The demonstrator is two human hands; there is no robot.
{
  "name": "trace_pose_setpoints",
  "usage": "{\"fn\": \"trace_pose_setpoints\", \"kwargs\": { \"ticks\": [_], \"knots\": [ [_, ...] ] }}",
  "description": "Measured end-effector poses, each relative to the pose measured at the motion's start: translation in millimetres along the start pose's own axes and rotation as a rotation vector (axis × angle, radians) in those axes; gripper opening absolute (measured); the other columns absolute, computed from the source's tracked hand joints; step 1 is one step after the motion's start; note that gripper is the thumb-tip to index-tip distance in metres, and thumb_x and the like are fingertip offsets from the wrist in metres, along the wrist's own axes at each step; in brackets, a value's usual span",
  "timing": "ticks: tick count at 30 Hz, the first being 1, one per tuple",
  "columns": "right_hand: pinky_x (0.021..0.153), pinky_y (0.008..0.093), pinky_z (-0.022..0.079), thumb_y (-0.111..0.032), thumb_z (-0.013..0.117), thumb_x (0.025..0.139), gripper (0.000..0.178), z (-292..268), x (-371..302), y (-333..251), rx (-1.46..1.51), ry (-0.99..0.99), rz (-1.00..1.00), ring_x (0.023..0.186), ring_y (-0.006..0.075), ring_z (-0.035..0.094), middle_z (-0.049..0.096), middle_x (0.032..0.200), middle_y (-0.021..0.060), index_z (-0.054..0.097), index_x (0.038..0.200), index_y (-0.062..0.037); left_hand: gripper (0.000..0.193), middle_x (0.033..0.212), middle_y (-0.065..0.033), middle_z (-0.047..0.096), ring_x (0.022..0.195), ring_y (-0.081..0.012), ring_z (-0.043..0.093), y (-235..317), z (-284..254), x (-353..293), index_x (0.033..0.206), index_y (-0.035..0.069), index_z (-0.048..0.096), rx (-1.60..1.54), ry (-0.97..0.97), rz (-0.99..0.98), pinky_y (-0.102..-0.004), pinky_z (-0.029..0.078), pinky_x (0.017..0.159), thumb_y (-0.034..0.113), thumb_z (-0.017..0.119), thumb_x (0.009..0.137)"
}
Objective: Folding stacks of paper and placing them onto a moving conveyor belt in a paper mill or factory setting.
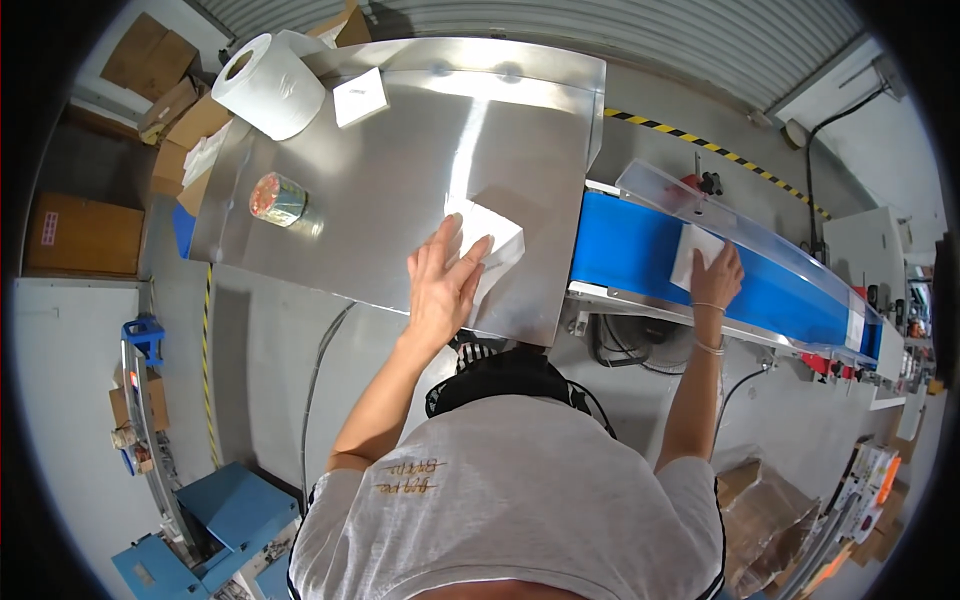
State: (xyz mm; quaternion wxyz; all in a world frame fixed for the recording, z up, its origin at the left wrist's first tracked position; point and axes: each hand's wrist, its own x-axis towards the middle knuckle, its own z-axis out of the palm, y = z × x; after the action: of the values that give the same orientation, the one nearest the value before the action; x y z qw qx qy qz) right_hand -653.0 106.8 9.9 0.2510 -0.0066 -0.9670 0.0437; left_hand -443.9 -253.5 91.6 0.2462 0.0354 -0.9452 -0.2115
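My left hand (pixel 443 283) is at the near right part of a steel table (pixel 380 190). Its fingers and thumb are pressed against the left side of a white block-like stack (pixel 497 238), perhaps of folded paper or flat packets. My right hand (pixel 720 278) reaches over a blue conveyor belt (pixel 625 240) and grips a flat white piece (pixel 692 253) by its right side. That piece lies on or just over the belt; the exact contact is hidden. Another white piece (pixel 856 318) sits farther along the belt, near its right end.
On the table stand a large white roll (pixel 268 88), a small white stack (pixel 360 98) and a roll of tape (pixel 278 200). A clear guard (pixel 740 225) runs along the belt's far side. Cardboard boxes (pixel 190 135) are at the left, and a cable (pixel 320 370) hangs below the table.
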Motion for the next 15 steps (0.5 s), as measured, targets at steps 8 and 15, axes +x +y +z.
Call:
{"fn": "trace_pose_setpoints", "kwargs": {
  "ticks": [8, 15],
  "knots": [
    [0.083, 0.0303, 0.05, -0.013, 0.075, 0.077, 0.05, -69.6, -26.6, -171.3, 1.24, -0.848, -0.445, 0.102, 0.019, 0.059, 0.059, 0.12, 0.0053, 0.055, 0.124, -0.0112, 0.043, 0.138, -0.016, 0.045, 0.117, -0.0331, 0.049, -0.8, -1.3, 0.7, 0.114, 0.018, 0.069, 0.036, -0.023, 0.044, -0.0418, 0.037, 0.093, 0.002, 0.069, 0.075],
    [0.083, 0.0296, 0.05, -0.011, 0.075, 0.078, 0.051, -61.6, -33.7, -206.2, 1.326, -0.969, -0.454, 0.098, 0.0147, 0.057, 0.059, 0.12, 0.0049, 0.052, 0.124, -0.009, 0.037, 0.138, -0.0143, 0.046, 0.118, -0.0327, 0.049, -0.9, -3.2, 1.1, 0.109, 0.017, 0.071, 0.009, -0.015, -0.024, -0.0416, 0.037, 0.093, 0.003, 0.069, 0.075]
  ]
}}
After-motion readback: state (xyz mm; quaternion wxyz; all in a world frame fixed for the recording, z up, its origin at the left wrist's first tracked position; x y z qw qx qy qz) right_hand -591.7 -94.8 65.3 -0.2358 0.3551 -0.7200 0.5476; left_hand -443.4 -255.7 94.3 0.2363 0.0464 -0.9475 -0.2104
